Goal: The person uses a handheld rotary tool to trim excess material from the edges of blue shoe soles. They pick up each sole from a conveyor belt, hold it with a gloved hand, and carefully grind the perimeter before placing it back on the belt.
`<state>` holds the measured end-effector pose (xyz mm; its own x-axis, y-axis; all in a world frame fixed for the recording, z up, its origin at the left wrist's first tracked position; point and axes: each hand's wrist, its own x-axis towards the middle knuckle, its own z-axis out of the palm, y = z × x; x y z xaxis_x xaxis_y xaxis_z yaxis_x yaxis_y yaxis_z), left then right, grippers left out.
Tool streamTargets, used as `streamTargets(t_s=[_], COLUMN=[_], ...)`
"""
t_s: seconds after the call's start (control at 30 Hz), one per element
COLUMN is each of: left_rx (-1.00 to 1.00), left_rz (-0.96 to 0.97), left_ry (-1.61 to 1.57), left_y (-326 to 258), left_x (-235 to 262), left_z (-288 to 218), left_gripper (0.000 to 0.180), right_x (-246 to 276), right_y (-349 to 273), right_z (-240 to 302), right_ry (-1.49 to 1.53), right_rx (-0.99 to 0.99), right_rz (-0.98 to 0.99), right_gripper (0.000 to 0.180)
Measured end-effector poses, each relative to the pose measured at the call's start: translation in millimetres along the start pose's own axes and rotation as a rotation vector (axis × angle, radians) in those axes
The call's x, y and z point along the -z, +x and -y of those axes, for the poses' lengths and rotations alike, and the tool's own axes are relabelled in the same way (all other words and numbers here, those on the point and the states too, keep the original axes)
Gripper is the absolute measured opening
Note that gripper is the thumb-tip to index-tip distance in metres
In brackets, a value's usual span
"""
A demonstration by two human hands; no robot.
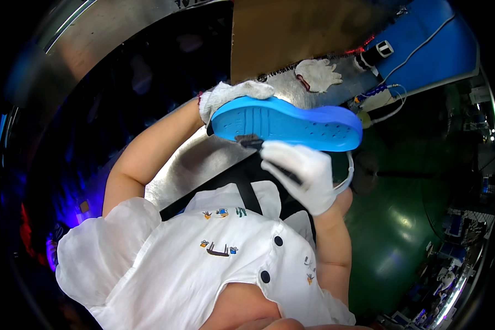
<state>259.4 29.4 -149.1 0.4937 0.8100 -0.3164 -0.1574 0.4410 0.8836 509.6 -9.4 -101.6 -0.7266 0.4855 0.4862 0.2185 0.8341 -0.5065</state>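
A bright blue shoe sole (291, 124) is held up in front of me, tilted so its inner face shows grooves at the left and small holes at the right. My left hand (231, 98), in a white knit glove, grips the sole along its far left edge. In my right hand (302, 173), also white-gloved and slightly blurred, is a brush (249, 141) with a dark handle. The brush's dark head touches or nearly touches the near edge of the sole; I cannot tell which.
A loose white glove (318, 75) lies on the metal surface (190, 162) beyond the sole, beside a brown cardboard sheet (297, 33). Farther right are a black cylindrical device (373, 55), a blue panel (429, 47) and a white cable (418, 52). Green floor (390, 236) shows at the right.
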Motion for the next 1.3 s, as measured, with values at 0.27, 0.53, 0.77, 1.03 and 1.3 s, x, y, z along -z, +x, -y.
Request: streamTargets(t_s=[0.27,0.53,0.77,1.03,1.3], left_rx=[-0.261,-0.348,-0.861,-0.484,-0.588], left_rz=[-0.098,-0.242,-0.137,-0.122,-0.111], left_ry=[0.241,0.135,0.763,-0.503,-0.567], left_y=[-9.8,-12.5,-5.7,-22.4,-20.9], left_x=[12.1,11.7,12.0,-97.7,-93.9], left_z=[6.7,8.2,20.3,42.5,33.7], left_gripper=[0.050,0.057,0.055,0.088,0.080], right_x=[23.5,46.4,60.0,20.0,22.9], right_y=[2.2,-0.4,-2.5,1.5,-6.2], right_z=[6.9,10.7,-6.1,-16.0,-4.3], right_ry=[-0.090,-0.218,-0.132,0.310,0.510], right_rx=[-0.016,0.046,-0.056,-0.458,-0.529], right_rz=[0.057,0.063,-0.107,-0.774,-0.844], right_gripper=[0.025,0.027,0.022,0.019,0.017])
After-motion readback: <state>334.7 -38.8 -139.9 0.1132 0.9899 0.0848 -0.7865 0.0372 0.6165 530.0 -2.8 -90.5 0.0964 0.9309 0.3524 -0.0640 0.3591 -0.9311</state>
